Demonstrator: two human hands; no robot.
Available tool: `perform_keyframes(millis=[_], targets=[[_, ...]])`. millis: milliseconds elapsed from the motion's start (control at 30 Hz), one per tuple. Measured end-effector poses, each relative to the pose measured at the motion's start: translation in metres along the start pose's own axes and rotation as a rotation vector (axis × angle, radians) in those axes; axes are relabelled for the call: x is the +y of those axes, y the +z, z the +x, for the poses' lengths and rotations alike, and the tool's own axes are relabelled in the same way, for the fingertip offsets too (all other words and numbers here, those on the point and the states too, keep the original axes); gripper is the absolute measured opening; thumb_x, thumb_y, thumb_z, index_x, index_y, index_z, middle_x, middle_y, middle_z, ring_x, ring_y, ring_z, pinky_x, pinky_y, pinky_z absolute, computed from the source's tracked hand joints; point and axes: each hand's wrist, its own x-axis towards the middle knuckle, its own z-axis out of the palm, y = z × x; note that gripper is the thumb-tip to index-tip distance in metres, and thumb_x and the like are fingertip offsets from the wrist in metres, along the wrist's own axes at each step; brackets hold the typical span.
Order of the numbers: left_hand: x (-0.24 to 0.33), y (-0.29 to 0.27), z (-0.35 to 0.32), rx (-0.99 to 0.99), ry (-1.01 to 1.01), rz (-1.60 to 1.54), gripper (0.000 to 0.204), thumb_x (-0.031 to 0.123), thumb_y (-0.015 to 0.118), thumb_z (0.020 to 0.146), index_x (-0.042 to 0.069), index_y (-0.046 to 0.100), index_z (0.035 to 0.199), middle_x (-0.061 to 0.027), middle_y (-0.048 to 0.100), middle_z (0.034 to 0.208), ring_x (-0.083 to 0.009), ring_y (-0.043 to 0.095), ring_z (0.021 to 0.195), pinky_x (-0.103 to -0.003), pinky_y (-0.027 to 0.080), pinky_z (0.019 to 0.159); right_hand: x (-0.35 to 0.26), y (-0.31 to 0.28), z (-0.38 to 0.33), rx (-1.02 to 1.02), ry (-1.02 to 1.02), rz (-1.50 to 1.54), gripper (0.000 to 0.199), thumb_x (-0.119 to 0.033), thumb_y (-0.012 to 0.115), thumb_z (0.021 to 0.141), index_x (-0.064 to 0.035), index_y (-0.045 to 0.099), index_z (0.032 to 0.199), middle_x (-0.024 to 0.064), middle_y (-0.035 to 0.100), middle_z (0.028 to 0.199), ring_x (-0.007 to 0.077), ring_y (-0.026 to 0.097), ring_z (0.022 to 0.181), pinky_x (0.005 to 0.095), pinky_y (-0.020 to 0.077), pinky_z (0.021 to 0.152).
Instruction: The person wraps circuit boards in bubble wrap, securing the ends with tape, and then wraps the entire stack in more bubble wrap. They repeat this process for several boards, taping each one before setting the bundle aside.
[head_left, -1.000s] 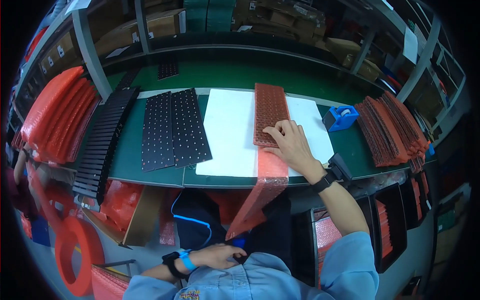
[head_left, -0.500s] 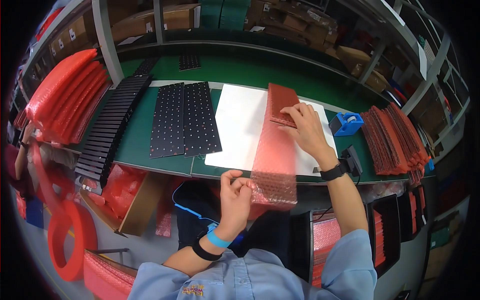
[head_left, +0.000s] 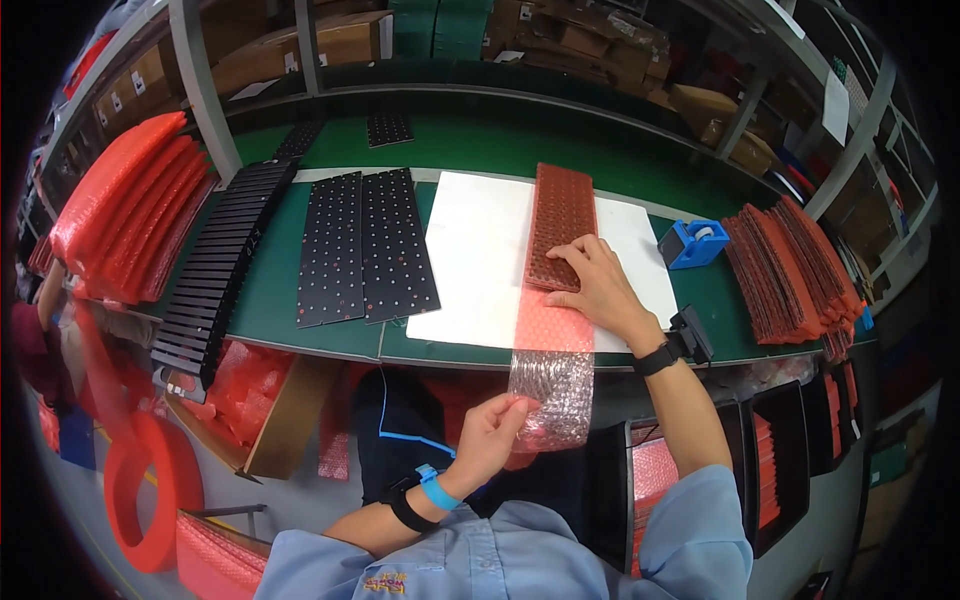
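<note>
A black dotted board wrapped in red bubble wrap [head_left: 566, 210] lies on a white sheet [head_left: 465, 255] on the green bench. My right hand [head_left: 605, 290] is curled on its near end, fingers on top and thumb by the near edge. From under that end a loose strip of bubble wrap [head_left: 552, 372] runs toward me and hangs over the bench edge. My left hand [head_left: 492, 430] pinches the left side of the strip near its free end. To the left, two bare black dotted boards [head_left: 365, 250] lie side by side.
A blue tape dispenser [head_left: 694, 244] and stacked wrapped boards [head_left: 790, 270] stand on the right. Left of me are a black slatted rack [head_left: 225, 260], red bubble-wrap bags [head_left: 125, 215] and an open carton [head_left: 285, 420]. Black bins [head_left: 785, 470] stand below right.
The wrapped board now lies flatter and reaches closer to me, covering more of the strip. My right hand has come nearer; my left hand has moved down and right with the strip's end.
</note>
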Motion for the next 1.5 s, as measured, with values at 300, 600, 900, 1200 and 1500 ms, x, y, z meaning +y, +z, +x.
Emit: perform_keyframes(millis=[300, 600, 900, 1200, 1500], targets=[[-0.045, -0.051, 0.013, -0.213, -0.053, 0.254, 0.021, 0.016, 0.063, 0.096, -0.003, 0.068, 0.105, -0.0055, 0.071, 0.086, -0.0079, 0.063, 0.077, -0.026, 0.052, 0.069, -0.017, -0.038, 0.071, -0.214, -0.053, -0.047, 0.051, -0.03, 0.079, 0.077, -0.0095, 0.062, 0.121, 0.0129, 0.06, 0.103, 0.0318, 0.059, 0.098, 0.0394, 0.0483, 0.089], [-0.153, -0.096, 0.041, -0.354, -0.156, 0.583, 0.024, 0.023, 0.063, 0.091, 0.004, 0.07, 0.102, -0.0097, 0.071, 0.087, -0.0217, 0.066, 0.081, -0.034, 0.053, 0.075, -0.013, 0.105, 0.349, -0.078, 0.051, -0.094, 0.05, -0.033, 0.074, 0.081, -0.0077, 0.062, 0.123, 0.0215, 0.064, 0.116, 0.036, 0.059, 0.114, 0.0436, 0.0496, 0.095], [-0.221, -0.117, 0.062, -0.136, -0.117, 0.825, 0.045, 0.041, 0.066, 0.084, 0.009, 0.067, 0.115, -0.0217, 0.066, 0.114, -0.0369, 0.063, 0.104, -0.043, 0.049, 0.092, -0.008, 0.198, 0.403, 0.024, 0.456, -0.055, 0.068, -0.052, 0.074, 0.073, -0.0166, 0.062, 0.13, 0.026, 0.052, 0.133, 0.0446, 0.047, 0.124, 0.0497, 0.039, 0.105], [-0.176, -0.133, 0.05, -0.42, 0.109, 0.899, 0.057, 0.04, 0.068, 0.083, 0.005, 0.058, 0.128, -0.0255, 0.06, 0.122, -0.042, 0.057, 0.113, -0.048, 0.045, 0.097, -0.013, 0.093, 0.352, 0.123, 0.314, -0.191, 0.062, -0.049, 0.071, 0.062, -0.0187, 0.073, 0.116, 0.0227, 0.064, 0.115, 0.0413, 0.053, 0.111, 0.0457, 0.0421, 0.097], [0.061, -0.087, 0.036, -0.691, 0.227, 0.804, 0.051, 0.022, 0.068, 0.089, 0.003, 0.053, 0.134, -0.0186, 0.061, 0.126, -0.0299, 0.06, 0.115, -0.038, 0.049, 0.096, -0.038, 0.007, 0.057, 0.487, 0.492, -0.324, 0.056, -0.044, 0.073, 0.071, -0.0141, 0.072, 0.118, 0.0359, 0.058, 0.119, 0.0467, 0.053, 0.112, 0.0506, 0.0429, 0.098]])
